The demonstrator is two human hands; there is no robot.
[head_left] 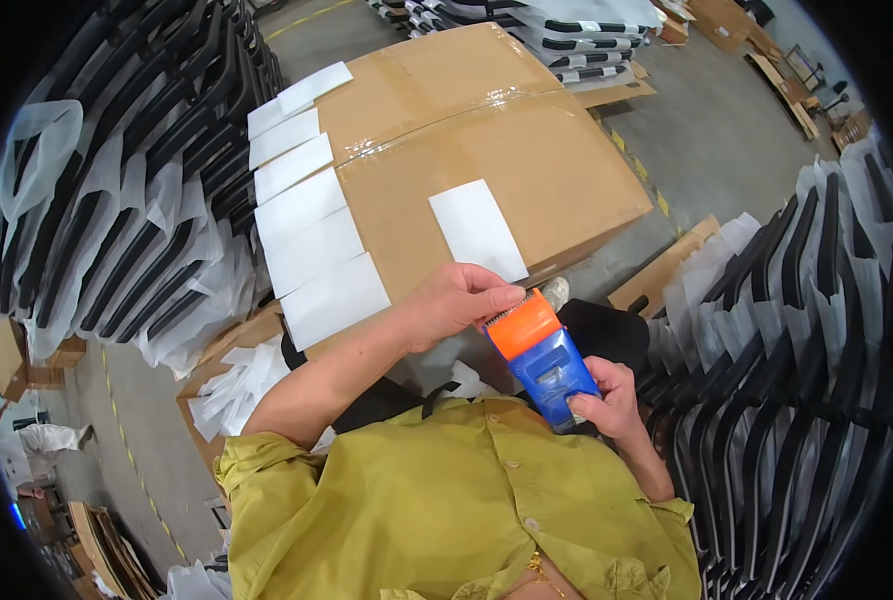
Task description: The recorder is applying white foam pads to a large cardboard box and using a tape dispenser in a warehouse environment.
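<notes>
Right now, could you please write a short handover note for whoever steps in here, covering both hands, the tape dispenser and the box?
Right hand: grips the blue body of the tape dispenser, held at chest height.
Left hand: fingertips pinch at the dispenser's orange blade end.
Cardboard box: in front, flaps shut, its centre seam already covered with clear tape.
On the box: one white sheet near the front edge, a row of white sheets along the left edge.
Done: seam taped.
Left: the sheets show no tape over them; the dispenser is off the box.
</notes>
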